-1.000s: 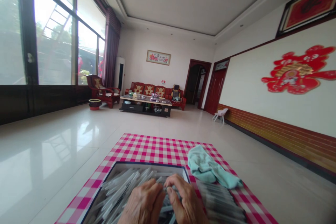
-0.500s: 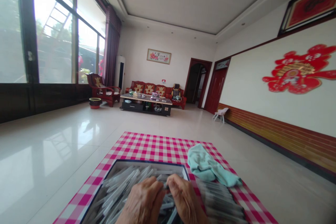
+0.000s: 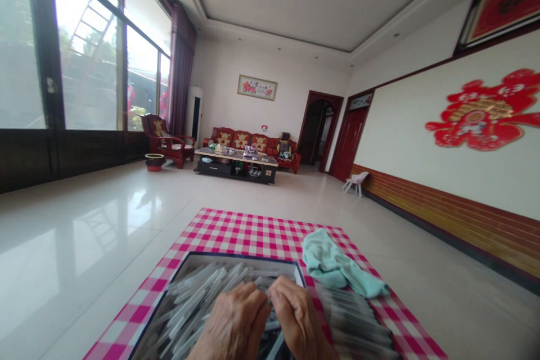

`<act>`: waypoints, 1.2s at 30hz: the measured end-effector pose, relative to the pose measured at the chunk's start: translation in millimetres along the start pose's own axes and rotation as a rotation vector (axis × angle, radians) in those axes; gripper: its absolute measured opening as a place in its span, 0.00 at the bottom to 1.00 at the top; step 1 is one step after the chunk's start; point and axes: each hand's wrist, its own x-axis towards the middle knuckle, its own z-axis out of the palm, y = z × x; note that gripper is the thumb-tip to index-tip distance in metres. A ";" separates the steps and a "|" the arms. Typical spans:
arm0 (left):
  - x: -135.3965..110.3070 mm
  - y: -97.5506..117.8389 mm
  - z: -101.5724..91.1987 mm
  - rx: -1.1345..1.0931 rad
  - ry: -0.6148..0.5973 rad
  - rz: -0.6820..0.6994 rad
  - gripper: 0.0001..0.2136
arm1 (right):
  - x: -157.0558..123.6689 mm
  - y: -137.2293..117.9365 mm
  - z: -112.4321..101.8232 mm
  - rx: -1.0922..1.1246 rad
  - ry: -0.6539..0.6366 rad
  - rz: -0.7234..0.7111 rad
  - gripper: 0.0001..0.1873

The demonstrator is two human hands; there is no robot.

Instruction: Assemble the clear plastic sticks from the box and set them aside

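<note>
My left hand (image 3: 232,320) and my right hand (image 3: 297,318) sit side by side at the bottom of the view, fingertips meeting over an open dark-rimmed box (image 3: 236,257). The box is packed with clear plastic strips or tubes (image 3: 198,298). Between my fingertips is a small dark piece (image 3: 270,294), mostly hidden by my fingers. The box rests on a pink-and-white gingham cloth (image 3: 236,233). Right of my right hand lies a stack of grey strips (image 3: 354,323), and a crumpled mint-green towel (image 3: 333,264) lies beyond it.
The cloth lies on a glossy tiled floor (image 3: 84,236). Far ahead stand a low coffee table (image 3: 236,160) with small items on it and a red wooden sofa (image 3: 248,143). A small white chair (image 3: 355,183) stands by the right wall.
The whole view has tilted slightly, so the box and cloth sit a little higher in the frame. My hands stay together over the box, with small finger shifts.
</note>
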 end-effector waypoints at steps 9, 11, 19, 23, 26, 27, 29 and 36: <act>-2.0 -5.9 -1.8 0.032 -0.027 -0.048 0.11 | 1.2 -1.7 -8.6 0.044 -0.162 0.158 0.09; -1.8 -5.7 -1.8 0.032 -0.042 -0.055 0.11 | 1.8 -3.1 -11.1 0.027 -0.167 0.139 0.05; -2.7 -3.0 1.9 -0.007 -0.045 -0.040 0.11 | -1.3 3.0 -1.5 -0.018 -0.095 0.081 0.17; -4.2 -5.2 1.5 -0.001 -0.061 -0.044 0.11 | 0.1 4.7 -0.1 -0.015 -0.106 0.158 0.22; -4.1 -6.6 0.1 0.007 -0.074 -0.060 0.11 | 1.8 0.0 -7.0 0.032 -0.156 0.196 0.18; -3.9 -6.8 -0.2 0.010 -0.077 -0.064 0.11 | 2.2 -2.0 -9.7 0.045 -0.164 0.195 0.16; -3.4 -6.8 -0.2 0.014 -0.078 -0.064 0.11 | 2.5 -5.2 -13.6 0.055 -0.177 0.190 0.12; -3.8 -7.5 3.9 0.029 -0.057 -0.043 0.10 | 0.7 1.2 -3.6 0.007 -0.166 0.158 0.16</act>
